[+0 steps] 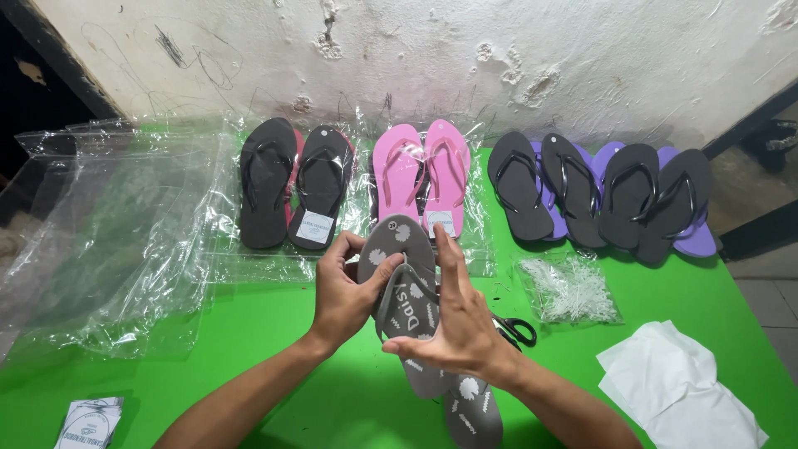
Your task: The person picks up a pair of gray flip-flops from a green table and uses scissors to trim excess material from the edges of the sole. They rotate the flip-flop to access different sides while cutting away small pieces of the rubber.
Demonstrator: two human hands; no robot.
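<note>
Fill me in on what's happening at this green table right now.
A person holds a pair of grey flip-flops with pale leaf prints, stacked together above the green table. The left hand grips them from the side, and the right hand lies flat against them with fingers spread. Behind are a black pair and a pink pair in clear bags, more black-and-purple flip-flops to the right, empty plastic bags on the left, and scissors beside the right wrist.

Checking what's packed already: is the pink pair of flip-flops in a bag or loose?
In a bag. The pink flip-flops lie side by side inside clear plastic whose glossy, wrinkled edges show around them on the green table.
</note>
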